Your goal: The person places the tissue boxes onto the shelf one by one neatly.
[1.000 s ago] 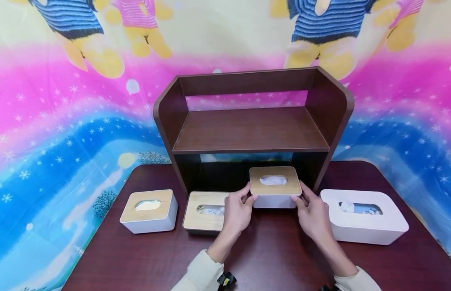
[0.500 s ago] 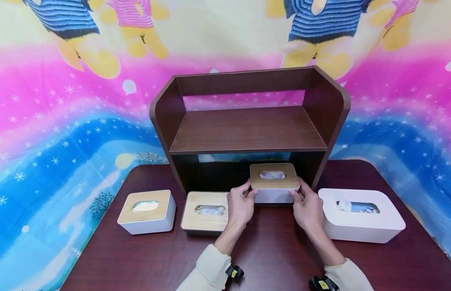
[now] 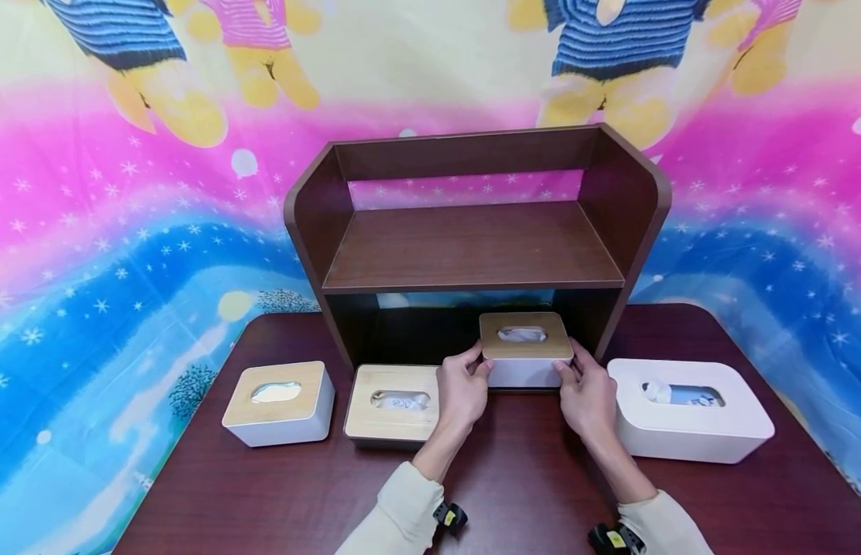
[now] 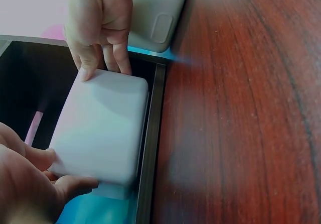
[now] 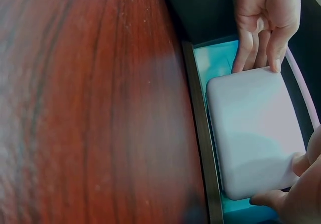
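A small tissue box [image 3: 522, 373] with a white body and wooden lid is at the front right of the lower compartment of a dark brown desk shelf [image 3: 475, 254]. At its left side my left hand [image 3: 465, 391] grips it with thumb on the front edge. My right hand [image 3: 588, 397] holds the opposite side the same way. In the left wrist view, the box's smooth white face [image 4: 103, 126] shows between both hands, inside the dark compartment frame. The right wrist view has that white face [image 5: 255, 131] too, with my left hand [image 5: 266, 18] at the top.
Left on the dark red table [image 3: 264, 493] stand another white tissue box with wooden lid [image 3: 287, 428] and a wooden-lidded one with a dark base [image 3: 381, 420], beside my left hand. A larger all-white tissue box [image 3: 694, 439] is close by my right hand. Behind hangs a patterned cloth [image 3: 111, 293].
Both hands have moved the tissue box slightly back into the shelf's lower compartment over the first half second. Since then it has barely moved. The other boxes stay in place.
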The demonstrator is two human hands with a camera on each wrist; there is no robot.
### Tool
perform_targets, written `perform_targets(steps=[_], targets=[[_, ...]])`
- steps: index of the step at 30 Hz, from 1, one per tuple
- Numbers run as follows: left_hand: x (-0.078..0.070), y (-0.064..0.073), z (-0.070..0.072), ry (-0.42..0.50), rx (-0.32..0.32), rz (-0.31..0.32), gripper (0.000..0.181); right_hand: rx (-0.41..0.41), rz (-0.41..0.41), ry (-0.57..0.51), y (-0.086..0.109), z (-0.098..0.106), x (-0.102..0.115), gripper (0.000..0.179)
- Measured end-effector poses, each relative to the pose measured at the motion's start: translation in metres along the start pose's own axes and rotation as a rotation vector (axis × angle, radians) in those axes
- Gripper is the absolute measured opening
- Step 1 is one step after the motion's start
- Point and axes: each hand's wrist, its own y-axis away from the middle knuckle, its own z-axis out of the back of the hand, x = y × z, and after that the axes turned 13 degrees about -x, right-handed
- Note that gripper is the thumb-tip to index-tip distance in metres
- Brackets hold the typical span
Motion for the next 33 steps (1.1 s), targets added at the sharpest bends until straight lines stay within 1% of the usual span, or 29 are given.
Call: perform_targets(steps=[5,13,21,30,33], targets=[[0.0004,0.0005,-0.0011,-0.014,0.0,-0.008,0.041,-0.014,0.003,0.003,-0.001,-0.0014,-0.001,0.051],[0.0011,0.0022,-0.0029,-0.028,0.001,-0.028,0.041,0.003,-0.001,-0.027,-0.0022,-0.0023,-0.0013,0.052],[0.0018,0.0015,-0.0038,-0.043,0.008,-0.044,0.041,0.005,-0.003,-0.031,-0.0016,-0.0017,-0.0018,0.052],[0.0018,0.0008,-0.0041,-0.016,0.015,-0.021,0.043,0.033,0.003,-0.039,-0.002,0.0005,-0.0007,0.053],[0.0015,-0.0003,-0.0044,-0.022,0.017,-0.013,0.043,0.054,-0.008,-0.04,-0.0019,0.0026,0.001,0.055]])
